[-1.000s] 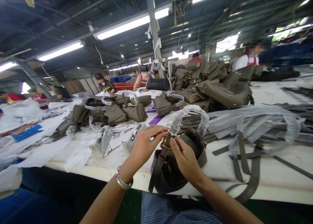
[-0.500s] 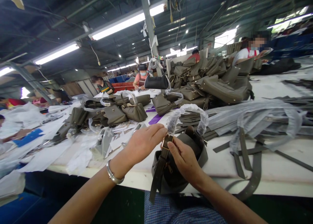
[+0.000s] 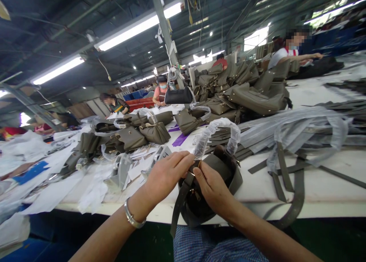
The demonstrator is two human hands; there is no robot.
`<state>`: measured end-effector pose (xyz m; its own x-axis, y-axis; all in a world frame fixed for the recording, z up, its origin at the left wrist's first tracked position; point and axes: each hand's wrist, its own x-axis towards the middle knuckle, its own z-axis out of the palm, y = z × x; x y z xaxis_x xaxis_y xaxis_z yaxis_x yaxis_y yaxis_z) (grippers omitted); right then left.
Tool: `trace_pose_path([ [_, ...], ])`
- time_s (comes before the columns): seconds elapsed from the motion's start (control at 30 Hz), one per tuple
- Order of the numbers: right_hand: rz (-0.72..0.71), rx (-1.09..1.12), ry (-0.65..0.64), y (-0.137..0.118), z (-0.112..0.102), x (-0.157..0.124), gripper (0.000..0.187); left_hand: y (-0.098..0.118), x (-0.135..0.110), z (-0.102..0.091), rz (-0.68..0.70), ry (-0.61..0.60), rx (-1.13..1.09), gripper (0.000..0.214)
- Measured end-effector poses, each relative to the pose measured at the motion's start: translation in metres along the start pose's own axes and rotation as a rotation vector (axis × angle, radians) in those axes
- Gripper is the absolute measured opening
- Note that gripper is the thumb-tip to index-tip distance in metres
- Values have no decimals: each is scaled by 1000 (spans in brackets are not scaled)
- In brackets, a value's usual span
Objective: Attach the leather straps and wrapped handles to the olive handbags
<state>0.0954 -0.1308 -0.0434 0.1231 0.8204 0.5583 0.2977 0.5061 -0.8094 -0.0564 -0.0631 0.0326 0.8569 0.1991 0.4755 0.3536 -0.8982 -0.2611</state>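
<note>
An olive-grey handbag (image 3: 225, 178) sits at the near edge of the white table (image 3: 328, 185), its handle (image 3: 217, 130) wrapped in clear plastic. A strap (image 3: 180, 203) of the same colour hangs from the bag's side over the table edge. My left hand (image 3: 167, 174) and my right hand (image 3: 213, 187) meet at the top of that strap, fingers pinched on its brass buckle (image 3: 196, 169). A silver bracelet is on my left wrist.
Loose straps (image 3: 281, 174) and plastic-wrapped strips (image 3: 300, 130) lie to the right. Several more handbags (image 3: 154, 132) and a big pile of them (image 3: 248, 90) lie behind. Paper and plastic scraps (image 3: 94, 178) cover the left. Other people work at the far side.
Both hands have dropped a little with the buckle, closer to the bag's side. The camera has tilted slightly, and a person at the far right has stretched out an arm.
</note>
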Motion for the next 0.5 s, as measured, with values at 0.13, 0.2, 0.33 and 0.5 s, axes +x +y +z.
trace_pose_path([
  [0.13,-24,-17,-26,1,-3,2,18,-1,7,-10,137,36,65,28],
  [0.2,-38,-48,-18,5,-4,4,16,1,11,-14,186,57,117,25],
  [0.33,-68,-101,-43,10,-5,7,16,4,18,-17,201,47,171,24],
  [0.5,-106,-113,-67,8,-9,9,15,1,22,-20,305,60,147,24],
])
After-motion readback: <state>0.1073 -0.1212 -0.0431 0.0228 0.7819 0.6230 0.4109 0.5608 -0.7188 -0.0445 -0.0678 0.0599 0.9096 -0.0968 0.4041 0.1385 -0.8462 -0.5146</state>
